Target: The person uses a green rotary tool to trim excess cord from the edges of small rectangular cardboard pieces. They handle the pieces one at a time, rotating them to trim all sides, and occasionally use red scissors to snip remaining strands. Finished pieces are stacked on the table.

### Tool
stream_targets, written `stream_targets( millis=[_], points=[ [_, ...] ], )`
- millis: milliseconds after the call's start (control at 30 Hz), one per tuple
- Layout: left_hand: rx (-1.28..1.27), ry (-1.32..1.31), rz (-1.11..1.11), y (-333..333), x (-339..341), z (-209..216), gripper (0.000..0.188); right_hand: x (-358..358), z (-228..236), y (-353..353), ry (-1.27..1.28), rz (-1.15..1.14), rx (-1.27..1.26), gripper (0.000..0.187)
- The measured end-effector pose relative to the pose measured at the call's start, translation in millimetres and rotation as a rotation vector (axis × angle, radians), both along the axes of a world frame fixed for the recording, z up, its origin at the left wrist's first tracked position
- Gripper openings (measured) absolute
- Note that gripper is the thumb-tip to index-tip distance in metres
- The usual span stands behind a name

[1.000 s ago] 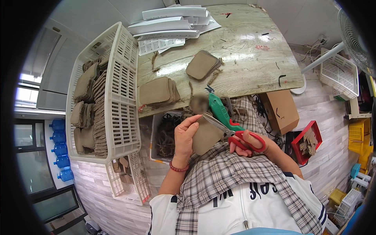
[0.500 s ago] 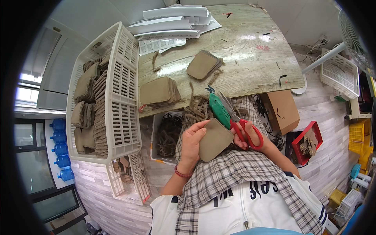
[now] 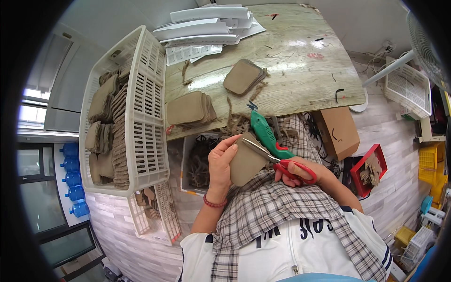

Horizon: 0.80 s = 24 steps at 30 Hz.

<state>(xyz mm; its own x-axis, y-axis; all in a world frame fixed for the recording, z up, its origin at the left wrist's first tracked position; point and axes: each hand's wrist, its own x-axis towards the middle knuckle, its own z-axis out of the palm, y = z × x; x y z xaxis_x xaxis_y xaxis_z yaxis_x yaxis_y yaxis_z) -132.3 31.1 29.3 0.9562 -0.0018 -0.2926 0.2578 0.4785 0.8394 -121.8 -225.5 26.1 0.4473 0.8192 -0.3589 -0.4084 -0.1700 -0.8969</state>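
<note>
My left hand (image 3: 221, 162) pinches the left edge of a tan, rounded-corner fabric pad (image 3: 246, 164) above my lap. In my right hand (image 3: 300, 171) are red-handled scissors (image 3: 267, 152), whose blades lie across the upper part of the pad; whether they touch its edge I cannot tell. Just beyond lies a green-handled cutting tool (image 3: 264, 129) with a dark tip, near the table's front edge. Behind it, a tangle of brown fabric strips (image 3: 239, 124) rests on the checked apron (image 3: 263, 202).
Two stacks of similar pads, the left stack (image 3: 188, 109) and the farther stack (image 3: 243, 77), sit on the wooden table (image 3: 300, 61). A white crate (image 3: 150, 113) full of pads stands left. Papers (image 3: 202, 33) lie at the back; a cardboard box (image 3: 336, 134) and red tray (image 3: 371, 171) are right.
The scissors have swung leftward, from pointing up beside the green tool to lying over the pad. My left hand and the pad have shifted slightly left and up.
</note>
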Motion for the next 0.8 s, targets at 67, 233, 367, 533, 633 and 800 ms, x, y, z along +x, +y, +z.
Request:
stream_targets(
  millis=[67, 233, 367, 533, 633, 800],
  points=[
    [0.009, -0.001, -0.010, 0.0, -0.2, -0.1, 0.028, 0.2, -1.2, -0.6, 0.014, 0.000, 0.000, 0.081],
    [0.011, -0.004, -0.011, 0.7, -1.6, -3.2, 0.027, 0.3, 0.0, 0.3, 0.016, -0.021, 0.021, 0.083],
    [0.037, -0.008, -0.006, 0.3, -1.1, -1.3, 0.027, 0.4, 0.2, 0.1, 0.019, -0.018, 0.029, 0.084],
    [0.073, -0.022, -0.012, 1.8, -1.8, -4.4, 0.026, -0.3, -3.7, -0.4, 0.028, -0.021, 0.048, 0.082],
    [0.084, -0.034, -0.019, 2.5, -2.1, -6.7, 0.027, 0.2, -3.8, -0.1, 0.038, -0.019, 0.051, 0.082],
    [0.026, 0.011, -0.013, 1.3, -2.2, -4.4, 0.028, 0.0, -5.4, 1.5, 0.012, -0.017, 0.038, 0.082]
  ],
)
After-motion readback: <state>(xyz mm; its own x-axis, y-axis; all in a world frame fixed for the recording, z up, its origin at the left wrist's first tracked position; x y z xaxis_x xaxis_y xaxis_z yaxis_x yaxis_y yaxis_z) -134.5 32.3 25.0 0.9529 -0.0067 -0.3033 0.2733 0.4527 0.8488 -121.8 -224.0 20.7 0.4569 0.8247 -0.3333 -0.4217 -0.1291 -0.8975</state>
